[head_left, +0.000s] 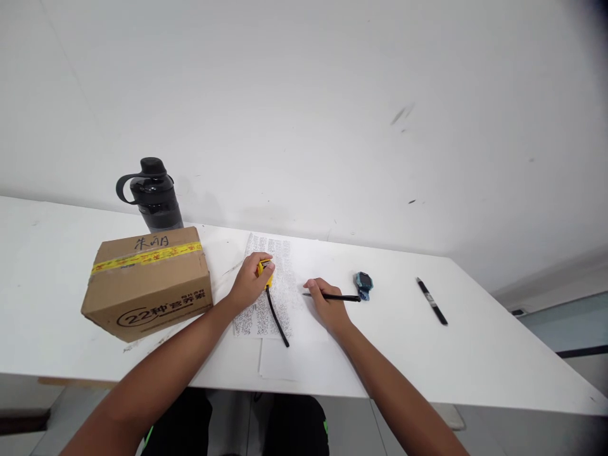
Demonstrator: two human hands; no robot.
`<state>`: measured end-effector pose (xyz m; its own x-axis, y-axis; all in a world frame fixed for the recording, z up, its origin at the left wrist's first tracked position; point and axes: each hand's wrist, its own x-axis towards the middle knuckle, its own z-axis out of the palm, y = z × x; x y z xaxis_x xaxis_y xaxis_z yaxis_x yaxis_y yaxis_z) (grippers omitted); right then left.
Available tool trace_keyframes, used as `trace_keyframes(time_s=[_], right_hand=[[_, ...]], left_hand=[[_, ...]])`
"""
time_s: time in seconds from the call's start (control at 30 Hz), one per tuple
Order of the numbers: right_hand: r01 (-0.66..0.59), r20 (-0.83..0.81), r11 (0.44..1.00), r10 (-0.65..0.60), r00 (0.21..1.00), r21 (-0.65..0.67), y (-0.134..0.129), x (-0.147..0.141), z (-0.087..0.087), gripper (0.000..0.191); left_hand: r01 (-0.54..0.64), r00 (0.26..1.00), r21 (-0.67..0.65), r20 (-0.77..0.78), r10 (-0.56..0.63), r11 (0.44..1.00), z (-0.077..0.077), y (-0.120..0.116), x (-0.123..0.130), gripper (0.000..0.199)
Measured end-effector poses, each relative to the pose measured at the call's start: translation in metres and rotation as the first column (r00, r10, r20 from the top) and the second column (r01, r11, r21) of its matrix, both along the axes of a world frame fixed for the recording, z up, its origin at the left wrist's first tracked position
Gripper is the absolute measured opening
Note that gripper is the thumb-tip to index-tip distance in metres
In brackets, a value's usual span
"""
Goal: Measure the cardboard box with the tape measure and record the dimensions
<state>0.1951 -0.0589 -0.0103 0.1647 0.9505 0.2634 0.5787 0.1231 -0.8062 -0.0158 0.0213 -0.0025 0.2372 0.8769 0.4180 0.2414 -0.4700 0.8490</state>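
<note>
My left hand [249, 282] is closed around a yellow tape measure [268, 277], partly hidden by the fingers. Its black wrist strap [278, 320] trails toward me over a sheet densely covered in handwriting [261, 316]. Just right of that sheet, my right hand [327, 304] grips a black pen [344, 297], its tip pointing left toward the paper. A blank white sheet [280, 361] lies nearer to me, with its upper part under the written one or hard to tell from the table.
A taped cardboard box [156, 278] stands at the left, with a black water bottle [159, 196] behind it. Right of my right hand lie a blue digital watch [364, 283] and a second black pen [432, 302]. The white table [380, 354] meets a wall behind.
</note>
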Motion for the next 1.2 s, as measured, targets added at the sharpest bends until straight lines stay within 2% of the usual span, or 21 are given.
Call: trace_keyframes(time_s=[0.27,0.43,0.5,0.57,0.63,0.7,0.77,0.8,0.87,0.9,0.93,0.97,1.0,1.03,1.07,1.1,1.13,1.2], right_hand=[[0.044,-0.002,0.999,-0.044,0.999,-0.001,0.003,0.003,-0.004,0.043],[0.125,0.072,0.991,-0.129,0.989,0.051,0.004,0.009,-0.008,0.052],[0.160,0.130,0.981,-0.174,0.976,0.110,0.008,0.007,-0.015,0.046],[0.165,0.185,0.974,-0.192,0.964,0.154,0.016,0.003,-0.023,0.048],[0.117,0.241,0.983,-0.148,0.959,0.141,0.024,-0.001,-0.026,0.049],[0.086,0.293,0.993,-0.107,0.950,0.083,0.027,-0.006,-0.019,0.047],[0.108,0.308,0.994,-0.112,0.945,0.029,0.022,-0.012,0.000,0.046],[0.134,0.279,0.991,-0.134,0.951,0.020,0.015,-0.016,0.012,0.046],[0.160,0.103,0.987,-0.162,0.981,0.022,-0.006,-0.028,0.039,0.047],[0.127,-0.057,0.992,-0.127,0.990,-0.006,-0.021,-0.037,0.051,0.052],[0.016,-0.246,0.998,-0.031,0.969,-0.063,-0.037,-0.047,0.061,0.058],[-0.173,-0.433,0.980,0.112,0.894,-0.102,-0.054,-0.059,0.069,0.062],[-0.349,-0.583,0.932,0.230,0.780,-0.100,-0.072,-0.073,0.075,0.064],[-0.465,-0.685,0.882,0.293,0.667,-0.075,-0.089,-0.087,0.080,0.063],[-0.529,-0.758,0.848,0.317,0.570,-0.043,-0.105,-0.102,0.083,0.059],[-0.547,-0.814,0.837,0.314,0.489,-0.006,-0.119,-0.117,0.086,0.055],[-0.527,-0.855,0.849,0.298,0.424,0.035,-0.132,-0.129,0.087,0.051],[-0.445,-0.915,0.891,0.249,0.317,0.088,-0.153,-0.147,0.085,0.043]], left_hand=[[0.014,0.998,0.024,-0.058,-0.013,1.000,0.002,0.000,0.000,0.027],[0.011,0.986,0.203,-0.163,0.023,0.979,0.003,-0.007,-0.003,0.025],[0.063,0.972,0.287,-0.235,0.006,0.956,0.003,-0.012,-0.004,0.026],[0.184,0.940,0.331,-0.335,-0.066,0.926,0.002,-0.016,-0.005,0.032],[0.187,0.932,0.332,-0.358,-0.061,0.925,0.002,-0.021,-0.007,0.036],[0.093,0.954,0.284,-0.300,-0.004,0.954,0.003,-0.029,-0.010,0.037],[0.041,0.972,0.221,-0.233,0.012,0.975,0.006,-0.042,-0.016,0.036],[0.052,0.978,0.215,-0.209,-0.006,0.975,0.009,-0.051,-0.021,0.036],[0.105,0.983,0.292,-0.173,-0.056,0.950,0.019,-0.074,-0.031,0.040],[0.124,0.985,0.371,-0.158,-0.069,0.920,0.026,-0.086,-0.036,0.043],[0.140,0.986,0.465,-0.149,-0.078,0.874,0.035,-0.100,-0.042,0.048],[0.155,0.985,0.560,-0.149,-0.085,0.814,0.045,-0.113,-0.047,0.053],[0.185,0.981,0.644,-0.167,-0.100,0.742,0.055,-0.126,-0.051,0.057],[0.225,0.973,0.705,-0.197,-0.119,0.673,0.066,-0.139,-0.056,0.059],[0.267,0.962,0.735,-0.236,-0.134,0.624,0.078,-0.149,-0.062,0.061],[0.312,0.948,0.740,-0.286,-0.141,0.596,0.089,-0.158,-0.068,0.062],[0.344,0.931,0.716,-0.342,-0.125,0.608,0.099,-0.164,-0.075,0.064],[0.364,0.876,0.615,-0.481,-0.033,0.700,0.117,-0.168,-0.096,0.074]])
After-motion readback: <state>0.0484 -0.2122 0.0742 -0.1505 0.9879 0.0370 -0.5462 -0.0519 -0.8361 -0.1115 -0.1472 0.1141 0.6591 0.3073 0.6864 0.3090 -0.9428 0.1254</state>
